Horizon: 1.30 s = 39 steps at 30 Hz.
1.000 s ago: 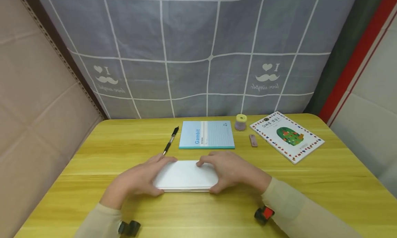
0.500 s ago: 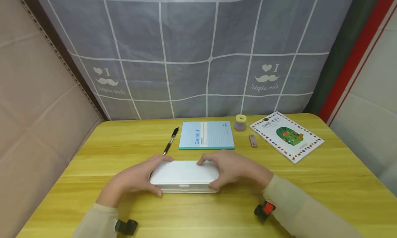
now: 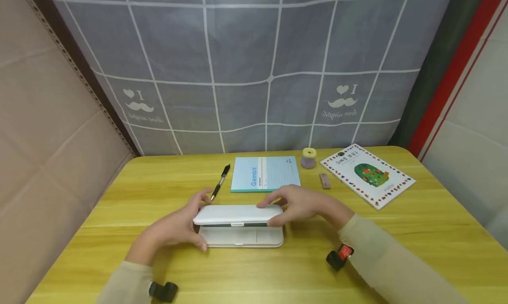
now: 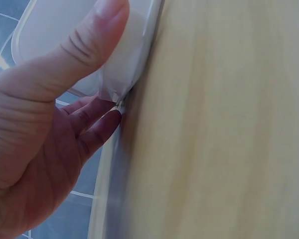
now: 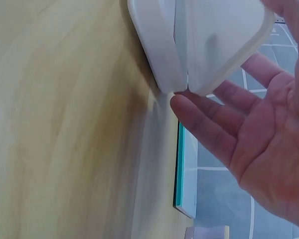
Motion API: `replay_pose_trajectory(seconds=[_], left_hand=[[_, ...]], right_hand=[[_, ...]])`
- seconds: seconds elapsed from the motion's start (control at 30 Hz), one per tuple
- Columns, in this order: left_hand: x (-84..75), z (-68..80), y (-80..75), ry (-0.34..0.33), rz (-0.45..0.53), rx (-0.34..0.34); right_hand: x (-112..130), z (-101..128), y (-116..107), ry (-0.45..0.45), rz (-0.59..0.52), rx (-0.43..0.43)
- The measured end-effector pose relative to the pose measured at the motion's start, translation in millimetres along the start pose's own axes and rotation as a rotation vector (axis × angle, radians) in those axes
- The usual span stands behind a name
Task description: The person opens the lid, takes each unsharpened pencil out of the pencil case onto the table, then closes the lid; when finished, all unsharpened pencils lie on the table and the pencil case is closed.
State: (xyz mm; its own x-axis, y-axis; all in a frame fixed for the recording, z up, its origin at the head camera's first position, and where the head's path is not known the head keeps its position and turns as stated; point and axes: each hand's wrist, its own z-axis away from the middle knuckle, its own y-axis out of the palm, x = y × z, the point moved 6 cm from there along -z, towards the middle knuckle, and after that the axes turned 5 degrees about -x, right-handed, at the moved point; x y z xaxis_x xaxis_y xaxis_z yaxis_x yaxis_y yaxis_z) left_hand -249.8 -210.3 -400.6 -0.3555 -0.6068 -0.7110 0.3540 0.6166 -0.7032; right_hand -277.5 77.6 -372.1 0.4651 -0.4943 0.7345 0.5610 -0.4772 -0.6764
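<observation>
A white pencil case [image 3: 239, 225] lies on the near middle of the yellow worktop [image 3: 397, 233], its lid lifted slightly above the base. Its left end is gripped by the left hand [image 3: 174, 227], thumb curled on the lid, while the lid's right end is pinched by the right hand [image 3: 301, 205]. A blue notebook [image 3: 265, 173] and black pen [image 3: 220, 181] lie just beyond.

You've got a yellow wooden table [image 3: 397, 251] filling the lower frame. At centre sits the white case [image 3: 242, 236], lid tilted up. Behind it, toward the middle, lie a black pen [image 3: 220, 181] and a blue notebook [image 3: 265, 173]. Right of those: a small purple-and-yellow pot [image 3: 308, 158], a little eraser [image 3: 324, 180], and a picture book [image 3: 367, 174] at upper right.
</observation>
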Motion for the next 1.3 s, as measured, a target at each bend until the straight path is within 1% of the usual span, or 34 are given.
replay_pose_trajectory(seconds=[0.17, 0.27, 0.37, 0.43, 0.5, 0.57, 0.67, 0.77, 0.9, 1.0, 1.13, 1.23, 1.3], left_hand=[[1.2, 0.6, 0.0, -0.005, 0.058, -0.010], [2.4, 1.6, 0.9, -0.016, 0.094, -0.004], [2.5, 2.0, 2.9, -0.007, 0.140, 0.009], [2.6, 2.2, 4.3, -0.001, 0.160, 0.017], [2.8, 2.0, 4.3, -0.001, 0.155, 0.011], [3.2, 1.6, 3.4, -0.007, 0.149, 0.002], [3.7, 1.1, 1.3, -0.033, 0.133, -0.006], [3.4, 1.2, 0.3, -0.058, 0.128, -0.001], [3.0, 1.9, 0.0, -0.070, 0.117, -0.001], [3.2, 2.4, 0.0, -0.065, 0.106, 0.002], [4.9, 1.9, 0.6, -0.068, 0.086, 0.014], [5.8, 1.2, 1.2, -0.073, 0.079, 0.027], [6.3, 0.7, 0.9, -0.079, 0.082, 0.034]], right_hand=[[-1, -1, -7, -0.049, -0.036, -0.009], [-1, -3, -14, -0.055, -0.046, -0.076], [-5, -6, -22, -0.020, -0.029, -0.173], [-9, -8, -24, 0.022, -0.019, -0.218], [-13, -10, -25, 0.060, -0.029, -0.245], [-16, -12, -26, 0.078, -0.038, -0.264], [-18, -14, -26, 0.107, -0.049, -0.284], [-19, -17, -27, 0.140, -0.032, -0.313], [-25, -22, -27, 0.200, -0.023, -0.337], [-31, -24, -25, 0.249, -0.095, -0.323], [-44, -22, -20, 0.380, -0.209, -0.313], [-53, -19, -14, 0.491, -0.241, -0.296], [-57, -18, -11, 0.534, -0.252, -0.279]])
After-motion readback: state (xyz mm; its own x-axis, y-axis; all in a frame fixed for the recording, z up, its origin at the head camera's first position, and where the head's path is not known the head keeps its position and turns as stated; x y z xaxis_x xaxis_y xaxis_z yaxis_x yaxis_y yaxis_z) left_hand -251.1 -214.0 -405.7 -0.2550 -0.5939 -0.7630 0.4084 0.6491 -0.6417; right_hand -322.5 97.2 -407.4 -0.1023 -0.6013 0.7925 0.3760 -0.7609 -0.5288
